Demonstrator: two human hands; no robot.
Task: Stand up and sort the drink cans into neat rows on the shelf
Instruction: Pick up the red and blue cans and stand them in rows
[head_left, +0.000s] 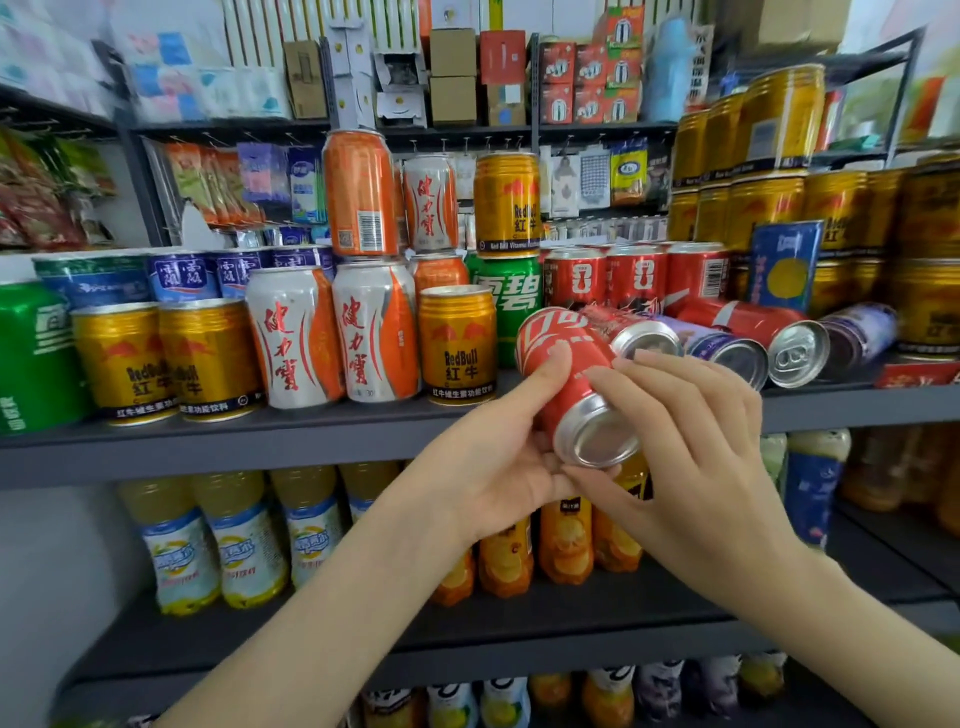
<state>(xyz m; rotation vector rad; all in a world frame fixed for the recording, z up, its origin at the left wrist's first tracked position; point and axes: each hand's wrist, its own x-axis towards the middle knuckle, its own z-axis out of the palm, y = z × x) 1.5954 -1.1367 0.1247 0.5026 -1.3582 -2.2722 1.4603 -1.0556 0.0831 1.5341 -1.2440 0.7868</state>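
A red cola can (571, 379) is tilted in front of the dark shelf (260, 441), its silver base toward me. My left hand (498, 457) grips it from below, thumb across its red side. My right hand (685, 441) touches the can's base rim with its fingertips, fingers fairly straight. Behind it several cans lie on their sides: a red one (748, 325), a purple one (722, 348) and another purple one (857, 332). Upright gold cans (457, 345), white-and-orange cans (293, 338) and a green can (511, 301) stand on the shelf to the left.
Red cans (636, 275) stand upright at the back, with stacked gold cans (763, 208) and a blue carton (784, 265) to the right. A second tier of cans (358, 192) sits on the front row. Bottled drinks (249, 551) fill the shelf below.
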